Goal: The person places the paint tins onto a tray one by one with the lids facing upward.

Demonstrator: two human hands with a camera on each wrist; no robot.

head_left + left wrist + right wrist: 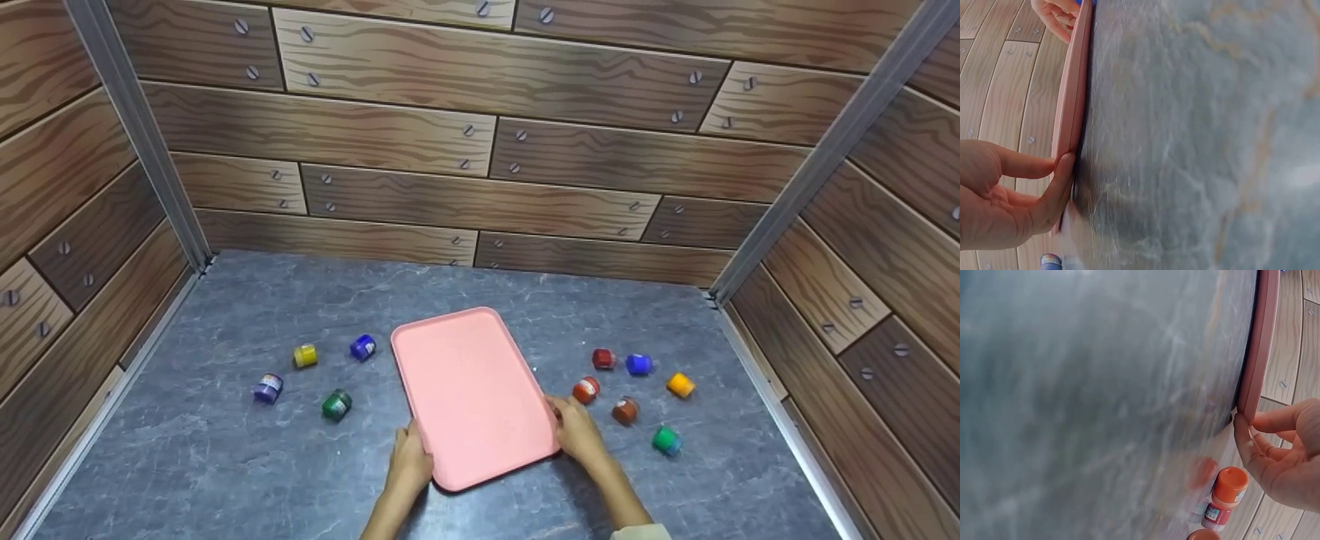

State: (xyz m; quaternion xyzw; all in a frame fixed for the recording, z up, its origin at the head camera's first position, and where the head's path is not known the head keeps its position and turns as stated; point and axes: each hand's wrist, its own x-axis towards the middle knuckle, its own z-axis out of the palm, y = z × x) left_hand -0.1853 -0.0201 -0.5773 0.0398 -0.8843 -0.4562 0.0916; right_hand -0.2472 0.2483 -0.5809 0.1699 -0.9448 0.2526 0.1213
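Note:
A pink rectangular tray [476, 394] lies at a slant in the middle of the grey marbled surface. My left hand [410, 461] pinches its near left edge; in the left wrist view the thumb and fingers [1027, 166] close on the rim. On the opposite side, my right hand [581, 431] pinches the right edge near the close corner. The right wrist view shows that thumb and the fingers [1249, 444] meeting at the rim. Just beyond the right hand is an orange-red paint jar [586, 389]. The tray's underside is hidden in the head view.
Left of the tray lie yellow [305, 355], blue [363, 347], purple [268, 388] and dark green paint jars [337, 405]. To the right are dark red [603, 358], blue [639, 364], orange [681, 385], brown [625, 410] and green jars [666, 440]. Wood-patterned walls [480, 142] enclose the surface.

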